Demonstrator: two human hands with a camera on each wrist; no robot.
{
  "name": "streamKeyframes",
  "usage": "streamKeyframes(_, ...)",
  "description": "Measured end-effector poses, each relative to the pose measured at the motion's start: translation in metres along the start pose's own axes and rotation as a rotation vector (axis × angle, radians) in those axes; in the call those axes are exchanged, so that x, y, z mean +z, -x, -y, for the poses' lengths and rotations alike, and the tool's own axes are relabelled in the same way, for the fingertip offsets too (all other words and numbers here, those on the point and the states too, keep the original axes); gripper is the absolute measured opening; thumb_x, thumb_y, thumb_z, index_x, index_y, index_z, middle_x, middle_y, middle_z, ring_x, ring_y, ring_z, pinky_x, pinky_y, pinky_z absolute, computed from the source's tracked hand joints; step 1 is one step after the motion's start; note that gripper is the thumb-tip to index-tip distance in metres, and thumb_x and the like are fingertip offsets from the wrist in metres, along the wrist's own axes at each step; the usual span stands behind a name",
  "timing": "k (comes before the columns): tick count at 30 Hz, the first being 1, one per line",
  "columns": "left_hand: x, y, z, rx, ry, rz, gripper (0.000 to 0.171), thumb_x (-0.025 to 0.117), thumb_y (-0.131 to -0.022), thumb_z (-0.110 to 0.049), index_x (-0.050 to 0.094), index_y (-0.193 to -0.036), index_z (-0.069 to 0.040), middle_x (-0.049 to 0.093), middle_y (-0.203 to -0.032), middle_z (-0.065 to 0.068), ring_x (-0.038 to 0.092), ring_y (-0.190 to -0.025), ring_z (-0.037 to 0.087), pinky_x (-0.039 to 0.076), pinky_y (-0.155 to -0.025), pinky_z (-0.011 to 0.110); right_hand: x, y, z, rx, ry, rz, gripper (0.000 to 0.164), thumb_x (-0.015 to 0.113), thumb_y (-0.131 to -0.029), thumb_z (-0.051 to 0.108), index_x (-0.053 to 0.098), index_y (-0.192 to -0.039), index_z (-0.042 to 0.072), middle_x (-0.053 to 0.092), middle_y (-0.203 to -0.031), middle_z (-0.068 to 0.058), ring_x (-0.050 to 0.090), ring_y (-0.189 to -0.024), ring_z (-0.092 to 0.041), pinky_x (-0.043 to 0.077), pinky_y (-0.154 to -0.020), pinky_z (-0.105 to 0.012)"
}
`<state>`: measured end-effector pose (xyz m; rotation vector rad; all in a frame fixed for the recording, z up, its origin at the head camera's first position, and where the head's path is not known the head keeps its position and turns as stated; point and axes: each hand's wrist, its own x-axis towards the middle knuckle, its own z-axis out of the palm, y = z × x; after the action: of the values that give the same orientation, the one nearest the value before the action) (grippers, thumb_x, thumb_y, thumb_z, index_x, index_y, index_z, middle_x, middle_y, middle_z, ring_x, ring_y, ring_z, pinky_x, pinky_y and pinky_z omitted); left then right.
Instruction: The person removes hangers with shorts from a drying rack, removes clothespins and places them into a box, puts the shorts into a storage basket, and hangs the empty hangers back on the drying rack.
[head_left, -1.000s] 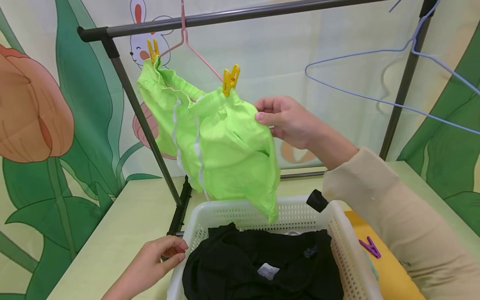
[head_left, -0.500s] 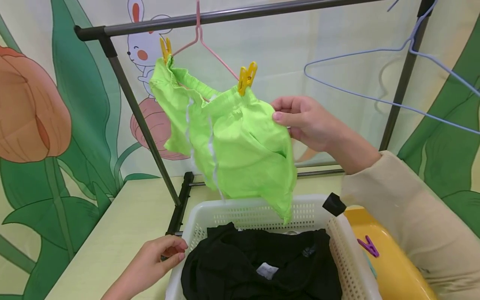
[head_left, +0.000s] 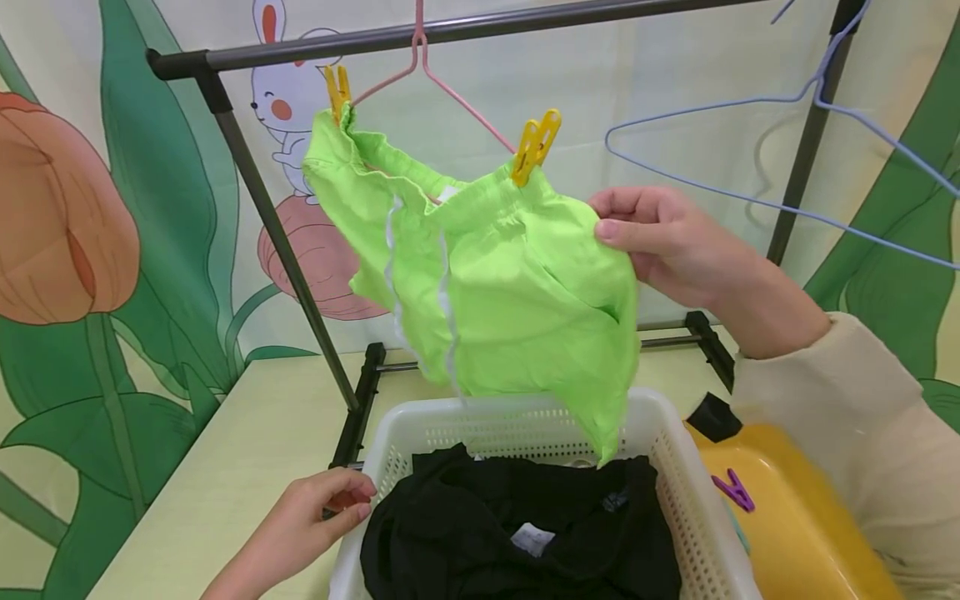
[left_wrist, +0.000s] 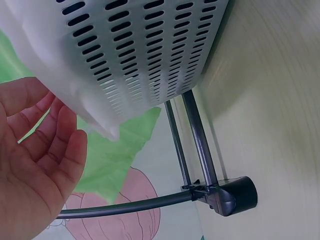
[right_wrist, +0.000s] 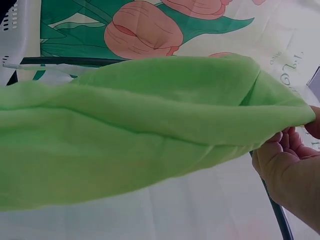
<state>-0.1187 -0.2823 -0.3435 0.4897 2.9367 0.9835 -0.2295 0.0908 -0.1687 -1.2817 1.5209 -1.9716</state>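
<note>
Desk (head_left: pixel 225 467): pale, faint wood grain in left wrist view. Wall (head_left: pixel 570 100) behind back edge: off-white, printed rabbit (head_left: pixel 292 96) above pink bloom (head_left: pixel 318 267). Beyond left edge: orange tulip (head_left: pixel 67 208), green leaves (head_left: pixel 165 167). Lighting soft.

A purple peg (head_left: pixel 735 490) lies in a yellow tray (head_left: pixel 795 517) on the desk (head_left: pixel 202 467). A blue hanger (head_left: pixel 817 83) shows upper right; the backdrop (head_left: pixel 570 100) bears a rabbit (head_left: pixel 281 96).

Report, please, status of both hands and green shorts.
Right hand pinches green shorts. Left hand beside white basket. Shorts clipped on pink hanger. Nothing visibly blocking.
</note>
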Motion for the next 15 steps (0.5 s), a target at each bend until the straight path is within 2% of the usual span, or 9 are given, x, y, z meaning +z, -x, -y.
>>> streamKeyframes(6,0.000,-0.002,-0.001,0.004,-0.005,-0.004,0.010,0.062,-0.081,-0.015,0.061,-0.090,-0.011,0.062,-0.089,-0.002,0.055,-0.075,0.005,0.048,-0.067,0.019,-0.007,0.013,0.006,-0.030,-0.015,0.056,0.020,0.036,-0.092,-0.003,0.052,-0.104,-0.006,0.062,-0.091,-0.008,0.063,-0.076,-0.015,0.053,-0.067,-0.027)
streamKeyframes(9,-0.004,-0.010,0.007,0.023,-0.010,-0.005,0.010,0.062,-0.081,-0.015,0.061,-0.090,-0.011,0.062,-0.088,-0.002,0.055,-0.075,0.004,0.048,-0.067,0.019,-0.009,0.015,0.007,-0.041,-0.004,0.066,0.022,0.034,-0.093,-0.003,0.052,-0.105,-0.005,0.062,-0.093,-0.008,0.064,-0.078,-0.015,0.052,-0.068,-0.026)
streamKeyframes(15,-0.011,-0.024,0.022,0.063,-0.014,-0.005,0.008,0.062,-0.082,-0.015,0.061,-0.089,-0.011,0.062,-0.087,-0.003,0.055,-0.075,0.003,0.048,-0.066,0.020,-0.014,0.014,0.004,-0.071,-0.027,0.137,0.026,0.029,-0.093,-0.005,0.049,-0.109,-0.007,0.060,-0.098,-0.011,0.063,-0.083,-0.018,0.052,-0.072,-0.028)
